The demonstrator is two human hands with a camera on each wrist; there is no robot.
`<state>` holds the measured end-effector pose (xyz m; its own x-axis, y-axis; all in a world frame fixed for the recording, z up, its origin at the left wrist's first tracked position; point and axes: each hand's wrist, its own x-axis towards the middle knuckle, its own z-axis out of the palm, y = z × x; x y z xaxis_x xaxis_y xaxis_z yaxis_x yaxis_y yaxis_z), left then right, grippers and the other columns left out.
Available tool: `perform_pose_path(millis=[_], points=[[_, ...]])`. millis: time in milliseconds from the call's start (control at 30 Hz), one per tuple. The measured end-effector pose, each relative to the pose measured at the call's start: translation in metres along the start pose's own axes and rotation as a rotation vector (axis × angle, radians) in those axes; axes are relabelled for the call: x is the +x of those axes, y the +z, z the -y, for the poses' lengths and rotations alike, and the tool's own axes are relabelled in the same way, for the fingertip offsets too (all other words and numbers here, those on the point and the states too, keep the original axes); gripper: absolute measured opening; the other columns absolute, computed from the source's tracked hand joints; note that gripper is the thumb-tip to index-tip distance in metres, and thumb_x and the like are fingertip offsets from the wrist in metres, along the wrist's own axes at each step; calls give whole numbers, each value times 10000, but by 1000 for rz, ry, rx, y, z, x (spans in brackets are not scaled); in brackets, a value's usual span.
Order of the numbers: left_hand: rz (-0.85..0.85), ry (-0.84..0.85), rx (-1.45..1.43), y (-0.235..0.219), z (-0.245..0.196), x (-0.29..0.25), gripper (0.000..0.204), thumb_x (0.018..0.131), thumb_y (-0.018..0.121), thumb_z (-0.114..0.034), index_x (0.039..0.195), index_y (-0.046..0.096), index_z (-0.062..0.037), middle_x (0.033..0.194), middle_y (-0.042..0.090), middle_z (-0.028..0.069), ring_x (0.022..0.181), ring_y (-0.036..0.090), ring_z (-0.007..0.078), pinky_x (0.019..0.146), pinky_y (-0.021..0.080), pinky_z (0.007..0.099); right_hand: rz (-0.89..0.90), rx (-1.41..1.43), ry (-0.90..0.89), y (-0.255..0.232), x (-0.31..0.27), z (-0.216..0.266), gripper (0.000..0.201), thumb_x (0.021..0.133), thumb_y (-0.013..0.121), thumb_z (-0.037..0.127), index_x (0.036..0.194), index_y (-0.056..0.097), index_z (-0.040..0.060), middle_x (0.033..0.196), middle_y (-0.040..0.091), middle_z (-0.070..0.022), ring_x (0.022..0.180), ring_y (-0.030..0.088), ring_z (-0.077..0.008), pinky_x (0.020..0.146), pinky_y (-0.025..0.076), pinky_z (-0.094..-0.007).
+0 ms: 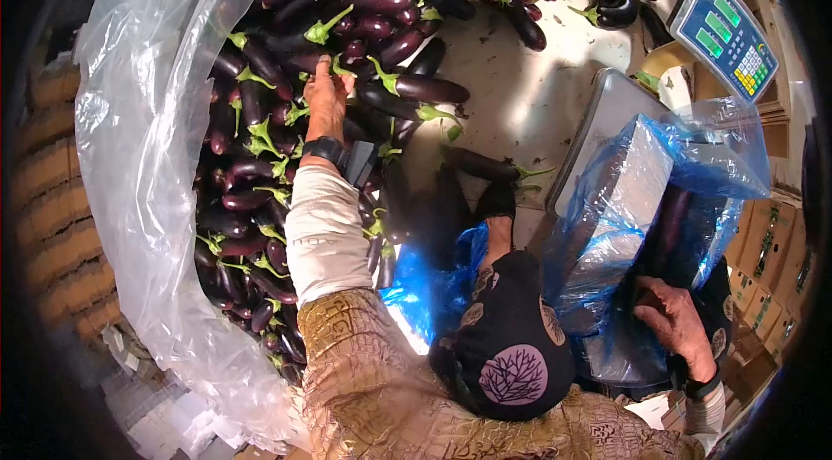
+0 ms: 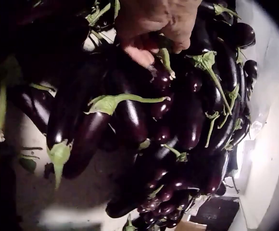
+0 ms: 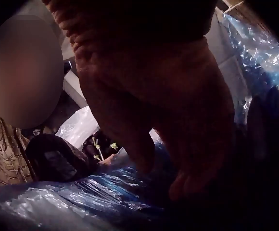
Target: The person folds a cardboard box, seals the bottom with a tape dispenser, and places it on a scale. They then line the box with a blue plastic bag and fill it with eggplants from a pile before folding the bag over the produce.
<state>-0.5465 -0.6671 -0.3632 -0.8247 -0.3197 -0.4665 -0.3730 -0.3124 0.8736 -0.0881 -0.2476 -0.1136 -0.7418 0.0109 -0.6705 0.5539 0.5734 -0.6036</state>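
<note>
My left hand (image 1: 325,100) reaches into a large heap of dark purple eggplants. In the left wrist view, its curled fingers hold an eggplant (image 2: 163,82) close to the green stem. My right hand (image 1: 676,321) hangs loosely curled over a box lined with blue plastic film (image 1: 598,261), with nothing in its fingers. Inside that box lies a dark eggplant (image 1: 669,222), partly in shadow. The right wrist view is dim; there the right hand (image 3: 154,110) has its fingers pointing down beside the shiny blue film (image 3: 106,192).
A scale display (image 1: 726,31) with green readouts stands at the upper right, its metal platform (image 1: 598,118) beneath the lined box. Clear plastic sheeting (image 1: 147,139) borders the heap's left side. One eggplant (image 1: 481,165) lies near my shoe. My patterned trouser leg (image 1: 511,347) is between both arms.
</note>
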Motion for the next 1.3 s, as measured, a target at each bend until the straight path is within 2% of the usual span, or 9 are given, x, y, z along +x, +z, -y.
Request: perform_pose_path(millis=[200,400,600,900,1000,1033,1133,1200,1300], points=[[90,-115,-310,3,1,-8,308,905,673,-286,1024,536,-37,864,616,109,744,652,254,485,506,280,35,-57,-54,9,8,8,442,834,699,96,1225,556,-55,829,657,-212,719,659,-317,658,501,-361],[378,-354,-509,-28,1,-25,397,902,672,-458,829,541,-90,665,516,24,465,412,65,403,368,191,2,-26,-46,7,0,10,431,825,705,81,1212,568,-49,856,666,-208,746,667,-324,679,510,-363],[501,-585,-484,-68,46,-193,547,926,567,-566,951,548,-20,631,443,-10,450,363,37,380,300,168,-46,19,-117,0,11,20,419,813,706,37,1205,578,-37,880,677,-184,729,682,-264,665,528,-326],[771,-255,121,-23,-8,-326,490,863,642,-337,1187,506,5,760,549,60,444,385,75,429,333,225,-114,81,-427,-15,22,71,316,881,664,101,1166,599,-17,901,660,-179,811,685,-254,721,527,-344],[889,61,389,14,-35,-358,602,774,691,-324,1242,510,9,771,582,39,446,414,60,419,326,211,-23,410,-425,-14,27,71,447,870,655,86,1287,534,-17,1116,649,-177,1007,650,-244,852,513,-336],[980,-84,298,24,-47,-371,656,743,719,-351,1250,514,11,769,587,22,448,418,53,411,312,205,-20,481,-471,-14,30,74,477,877,635,75,1326,500,-14,1213,598,-180,1109,593,-248,918,483,-345],[1264,88,783,53,-63,-383,568,820,673,-33,1353,477,-2,1097,644,82,1008,603,185,901,495,309,-34,956,-600,-13,41,94,519,887,546,48,1397,451,12,1364,504,-152,1266,482,-256,1034,383,-362],[1475,-128,466,74,-67,-402,679,793,711,-388,1300,492,6,860,614,34,620,483,82,545,362,230,-547,21,-920,-35,37,90,474,933,548,115,1385,460,7,1369,504,-149,1285,468,-253,1052,374,-369],[1731,-289,410,105,-90,-431,753,853,682,-459,1366,420,27,914,636,65,678,547,81,590,445,226,-341,973,-688,-45,24,84,512,981,551,393,1297,509,-8,1175,628,-160,1083,626,-254,966,495,-364]])
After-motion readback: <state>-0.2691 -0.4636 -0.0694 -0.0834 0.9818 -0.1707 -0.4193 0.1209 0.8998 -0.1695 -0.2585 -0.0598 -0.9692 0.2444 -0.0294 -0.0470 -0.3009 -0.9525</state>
